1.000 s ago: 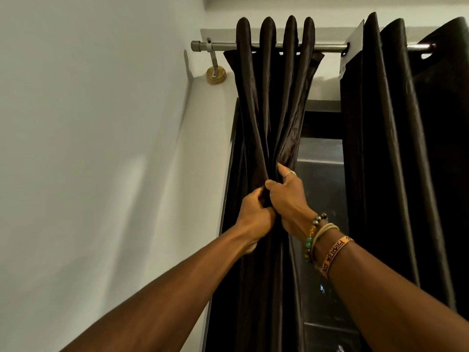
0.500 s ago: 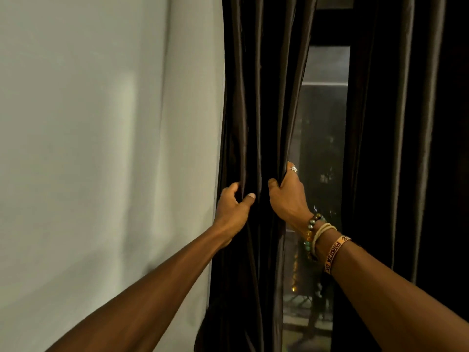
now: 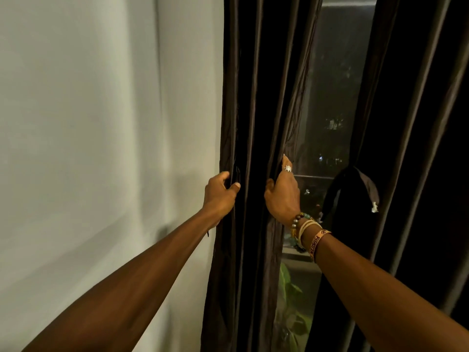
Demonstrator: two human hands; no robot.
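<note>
On my feed the pale wall (image 3: 88,123) takes the whole left side, w/ soft shadows across it. Next biggest is the right curtain panel (image 3: 418,123), dark brown, hanging in long folds down the right edge. Left of centre hangs the gathered curtain (image 3: 256,97), same dark fabric, bunched into tight vertical pleats just beside the wall. Between the two panels I see a strip of window (image 3: 335,85), dark outside w/ a few small lights.

Both forearms reach up from the bottom corners to the gathered curtain, approx mid-height in the frame. The left hand (image 3: 219,196) is on its wall-side edge: fingers curled round the outer fold, thumb pressed on the front. The right hand (image 3: 283,196) is on its window-side edge, fingers clenched on the fabric, index finger lying up along the pleat. The hands are apart, w/ the pleats between them.

A dark cloth bundle (image 3: 352,194) hangs at the right panel's inner edge. Green leaves (image 3: 291,301) show low in the gap. Bracelets (image 3: 308,232) sit on the right wrist, and a ring (image 3: 287,168) on that index finger.
</note>
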